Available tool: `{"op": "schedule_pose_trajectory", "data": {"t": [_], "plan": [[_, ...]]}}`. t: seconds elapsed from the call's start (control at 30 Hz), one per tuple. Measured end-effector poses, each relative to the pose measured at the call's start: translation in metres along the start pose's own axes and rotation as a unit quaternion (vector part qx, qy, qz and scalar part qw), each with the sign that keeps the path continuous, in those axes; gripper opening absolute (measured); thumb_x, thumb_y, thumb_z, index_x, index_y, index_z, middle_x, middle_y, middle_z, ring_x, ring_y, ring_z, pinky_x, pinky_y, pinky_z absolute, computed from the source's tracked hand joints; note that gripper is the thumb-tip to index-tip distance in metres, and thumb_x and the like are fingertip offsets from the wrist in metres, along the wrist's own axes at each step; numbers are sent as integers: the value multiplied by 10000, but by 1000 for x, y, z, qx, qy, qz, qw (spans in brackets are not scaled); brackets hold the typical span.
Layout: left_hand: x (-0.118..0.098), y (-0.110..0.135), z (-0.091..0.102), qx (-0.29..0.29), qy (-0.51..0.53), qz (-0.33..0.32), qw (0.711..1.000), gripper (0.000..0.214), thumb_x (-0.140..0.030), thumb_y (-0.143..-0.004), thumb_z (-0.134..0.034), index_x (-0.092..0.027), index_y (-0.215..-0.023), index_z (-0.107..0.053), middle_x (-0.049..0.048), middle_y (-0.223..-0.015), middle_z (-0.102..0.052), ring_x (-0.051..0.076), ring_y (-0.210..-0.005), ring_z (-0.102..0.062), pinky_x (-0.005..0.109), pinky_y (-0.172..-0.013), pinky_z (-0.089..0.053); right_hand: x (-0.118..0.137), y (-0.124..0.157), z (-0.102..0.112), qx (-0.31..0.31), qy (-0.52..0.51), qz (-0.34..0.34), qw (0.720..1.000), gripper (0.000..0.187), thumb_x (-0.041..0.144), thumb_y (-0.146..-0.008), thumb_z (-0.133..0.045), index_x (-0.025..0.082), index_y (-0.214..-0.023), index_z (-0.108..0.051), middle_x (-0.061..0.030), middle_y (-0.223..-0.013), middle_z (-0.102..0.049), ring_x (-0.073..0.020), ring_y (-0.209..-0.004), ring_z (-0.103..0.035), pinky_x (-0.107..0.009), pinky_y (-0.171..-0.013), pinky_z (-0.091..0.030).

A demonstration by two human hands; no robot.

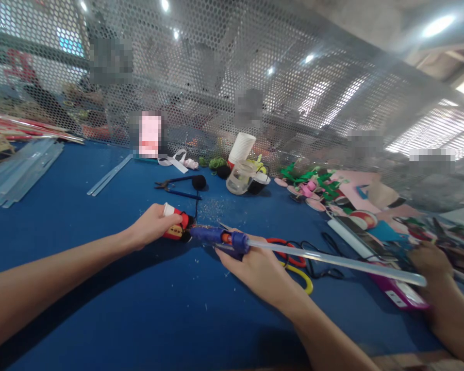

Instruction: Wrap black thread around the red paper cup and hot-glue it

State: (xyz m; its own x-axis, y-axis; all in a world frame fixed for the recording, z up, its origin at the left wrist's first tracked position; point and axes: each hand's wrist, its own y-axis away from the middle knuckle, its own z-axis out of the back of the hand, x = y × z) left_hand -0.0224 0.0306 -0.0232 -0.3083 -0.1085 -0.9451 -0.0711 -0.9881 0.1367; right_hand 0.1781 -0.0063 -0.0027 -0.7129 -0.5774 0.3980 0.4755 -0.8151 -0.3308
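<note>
My left hand (154, 225) is closed around a small red paper cup (173, 231) with a white rim, lying on its side. Black yarn (197, 203) runs from the cup up to a black yarn ball (198, 182). A blue hot glue gun (208, 234) is gripped in my right hand (265, 270), its nozzle at the cup's black end; whether they touch I cannot tell. From the gun's back sticks a long clear glue stick (332, 258). Scissors with a red handle loop (288, 249) and a yellow one (302, 277) lie beneath my right hand and wrist.
Pliers (178, 180) lie beyond the cup. Farther back are stacked white cups (243, 146), a clear plastic cup (239, 179) and green-pink craft pieces (311, 186). Several glue sticks (21, 170) lie left. Another person's hand (431, 260) is at the right. A perforated metal screen (201, 67) borders the table.
</note>
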Motion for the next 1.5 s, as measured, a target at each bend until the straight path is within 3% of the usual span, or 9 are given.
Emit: {"op": "schedule_pose_trajectory", "data": {"t": [0.33, 0.73, 0.9, 1.23, 1.5], "plan": [[1, 1, 4, 60, -54, -52, 995, 185, -293, -627, -495, -130, -577, -568, -20, -499, -527, 113, -478, -478, 214, -477, -350, -3, -6, 0, 9, -28, -113, 993, 189, 239, -721, -428, 171, -661, -594, -2, -461, -496, -130, -426, -450, -263, -457, -359], [3, 0, 5, 76, -55, -78, 993, 190, -285, -646, -481, -122, -573, -548, -20, -503, -524, 111, -486, -491, 221, -489, -385, -3, -5, 1, 24, -47, -103, 993, 178, 251, -704, -441, 154, -642, -577, 13, -465, -482, -99, -417, -418, -221, -420, -332], [4, 1, 5, 81, -54, -92, 991, 175, -279, -640, -486, -122, -589, -543, -22, -499, -518, 106, -473, -479, 217, -467, -383, -7, -8, -5, -14, -52, -129, 990, 173, 265, -689, -452, 153, -600, -549, 12, -472, -474, -99, -432, -419, -221, -437, -351], [6, 3, 6, 99, -83, -107, 986, 181, -289, -648, -479, -126, -574, -507, -31, -488, -477, 92, -457, -447, 203, -450, -357, -8, -9, -3, 5, -104, -175, 979, 168, 287, -660, -474, 170, -539, -476, 49, -405, -357, -72, -367, -327, -205, -370, -288], [3, 3, 5, 104, -36, -78, 991, 161, -279, -626, -493, -132, -563, -502, -27, -508, -488, 95, -484, -460, 212, -490, -374, -7, -7, -4, 7, -111, -156, 982, 170, 271, -676, -455, 167, -546, -489, 47, -419, -369, -68, -371, -326, -202, -377, -291]]}}
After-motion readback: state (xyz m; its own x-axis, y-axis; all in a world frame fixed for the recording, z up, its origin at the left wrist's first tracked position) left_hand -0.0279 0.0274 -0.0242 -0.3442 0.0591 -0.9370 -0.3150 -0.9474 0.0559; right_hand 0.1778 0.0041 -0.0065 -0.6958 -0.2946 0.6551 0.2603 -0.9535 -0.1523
